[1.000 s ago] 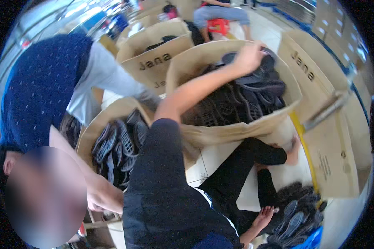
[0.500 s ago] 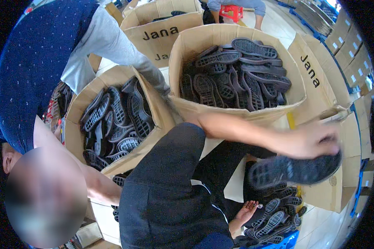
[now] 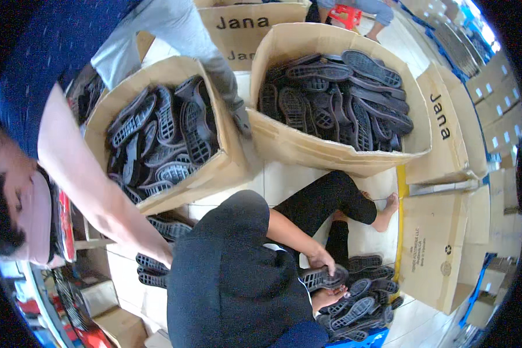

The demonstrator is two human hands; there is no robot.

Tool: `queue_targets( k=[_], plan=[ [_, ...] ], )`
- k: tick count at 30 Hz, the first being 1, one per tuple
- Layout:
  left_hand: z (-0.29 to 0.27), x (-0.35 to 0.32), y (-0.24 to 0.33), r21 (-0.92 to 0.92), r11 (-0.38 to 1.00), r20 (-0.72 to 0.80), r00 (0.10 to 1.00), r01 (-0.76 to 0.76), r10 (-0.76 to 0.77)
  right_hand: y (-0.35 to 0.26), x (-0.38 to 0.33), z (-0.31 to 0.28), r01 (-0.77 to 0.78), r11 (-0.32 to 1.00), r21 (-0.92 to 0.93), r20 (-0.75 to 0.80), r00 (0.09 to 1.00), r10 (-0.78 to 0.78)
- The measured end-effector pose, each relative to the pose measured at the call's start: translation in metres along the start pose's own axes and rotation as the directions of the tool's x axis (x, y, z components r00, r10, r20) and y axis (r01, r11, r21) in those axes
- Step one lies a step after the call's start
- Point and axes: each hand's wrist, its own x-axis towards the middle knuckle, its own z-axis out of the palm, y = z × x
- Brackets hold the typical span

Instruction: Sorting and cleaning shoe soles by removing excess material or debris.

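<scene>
Down by our lap, we held one dark shoe sole [image 3: 325, 279].
Our left hand [image 3: 321, 261] had its fingers closed on the upper side of it. Our right hand [image 3: 329, 297] was just below, half open with the palm up, and we could not tell if it touched. A pile of more soles [image 3: 362, 304] lay right beside our hands, with something blue [image 3: 372, 337] at its bottom edge. Past our black trousers [image 3: 319, 203] stood a big brown box [image 3: 342, 159] full of soles, and near it another full box [image 3: 232, 168]. A helper's bare arm [image 3: 98, 180] reached behind our black shirt [image 3: 232, 278].
</scene>
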Motion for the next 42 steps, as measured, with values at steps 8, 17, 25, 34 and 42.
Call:
queue_targets(
  k=[8, 17, 25, 34, 42],
  plan=[
    [-0.048, 0.007, -0.007, 0.025, 0.990, 0.001, 0.990, 0.140, -0.140, -0.016, 0.042, -0.020, 0.120, 0.985, 0.120, 0.074, 0.989, -0.129],
    [0.002, -0.032, 0.024, 0.232, 0.973, 0.079, 0.997, -0.009, -0.010, -0.014, -0.014, 0.033, 0.157, 0.968, -0.196, -0.236, 0.951, -0.202],
    [0.010, -0.037, 0.042, -0.069, 0.989, -0.106, 0.986, -0.134, 0.126, -0.081, -0.136, -0.024, 0.077, 0.714, -0.696, -0.528, 0.620, -0.581],
    [0.013, -0.016, 0.015, -0.007, 1.000, -0.193, 0.981, 0.004, -0.006, -0.055, -0.207, -0.167, -0.244, 0.678, -0.694, -0.703, 0.435, -0.563],
    [0.012, -0.019, 0.019, 0.055, 0.998, -0.258, 0.964, -0.043, 0.056, -0.026, -0.180, -0.205, -0.532, 0.318, -0.785, -0.565, 0.403, -0.720]
  ],
)
